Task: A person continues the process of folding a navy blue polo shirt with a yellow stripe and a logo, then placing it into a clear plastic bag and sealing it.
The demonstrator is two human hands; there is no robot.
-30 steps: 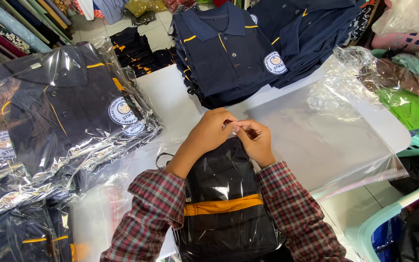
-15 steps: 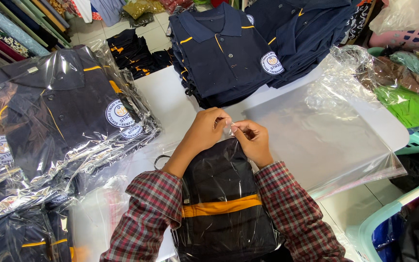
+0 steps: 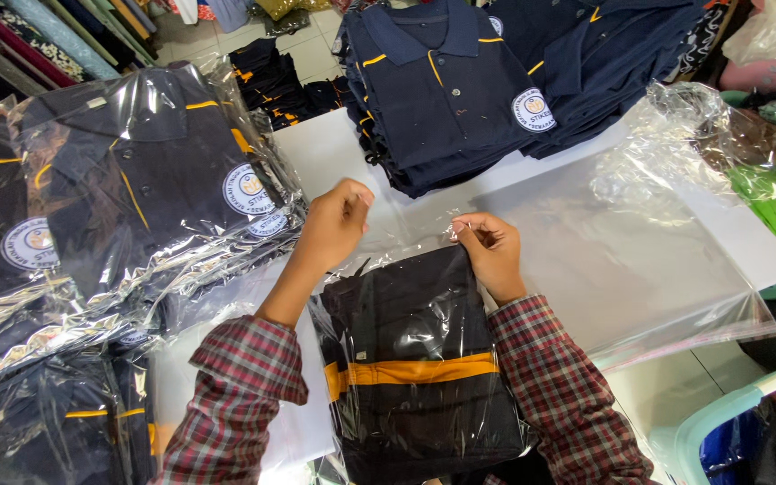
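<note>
— What's around you, biggest first?

— The white table (image 3: 334, 148) runs under everything. Its far edge is walled by a stack of unbagged navy polo shirts (image 3: 446, 99), and along my left a pile of bagged navy polos (image 3: 127, 193) spills right up to my left forearm, so there is little room that way. To my right a loose heap of empty clear plastic bags (image 3: 639, 242) lies flat, reaching out to the table's right edge; past that edge a pale green plastic basket (image 3: 729, 422) stands lower down.

— Where is there room to move?

— Mostly the bare strip of table between my hands and the unbagged stack, and the flat plastic on my right, which has nothing standing on it.

— And the thing you're working on?

— A folded dark garment with an orange band, in a clear bag (image 3: 415, 359), lies straight in front of me between my forearms, its near end at the bottom of the view, its open end pointing away from me.

— Your hands?

— My right hand (image 3: 491, 251) has its fingers closed, pinching the bag's flap at the far edge. My left hand (image 3: 334, 224) is curled nearly closed just beside that edge on the left; whether it actually has plastic pinched, I cannot tell.
</note>
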